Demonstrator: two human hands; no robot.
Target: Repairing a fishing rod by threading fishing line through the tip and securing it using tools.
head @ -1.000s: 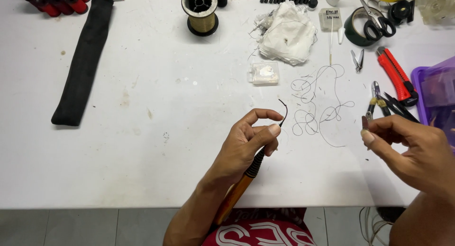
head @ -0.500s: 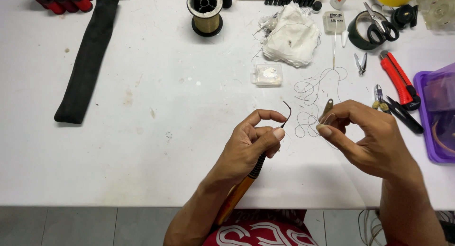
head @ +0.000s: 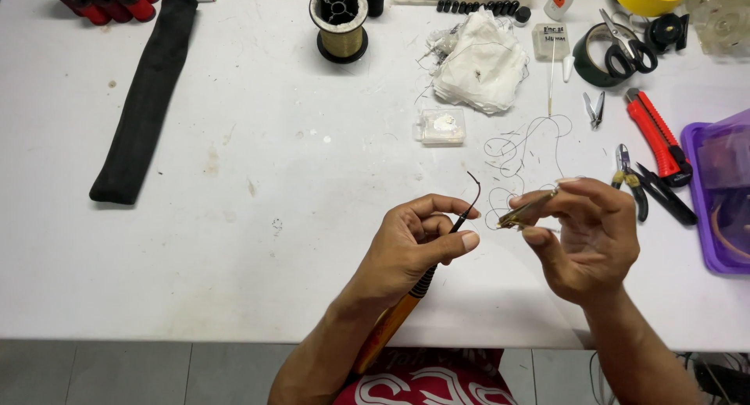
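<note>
My left hand (head: 414, 245) grips a thin rod with an orange and black handle (head: 391, 321); its dark curved tip (head: 472, 194) points up between my hands. My right hand (head: 582, 237) pinches a small brass-coloured metal piece (head: 527, 210) between thumb and fingers, held a little to the right of the rod tip. The two are close but apart. A tangle of thin dark wire (head: 519, 151) lies on the white table (head: 258, 241) just behind my hands.
A spool of gold thread (head: 339, 21), a crumpled white cloth (head: 480, 61), a small clear box (head: 441, 126), a long black sleeve (head: 144, 92), scissors on a tape roll (head: 617, 49), a red utility knife (head: 656, 132), pliers (head: 633, 182) and a purple tray (head: 723, 194) lie about.
My right hand has come in from the right edge with the brass piece and now holds it close to the rod tip. My left hand has stayed put.
</note>
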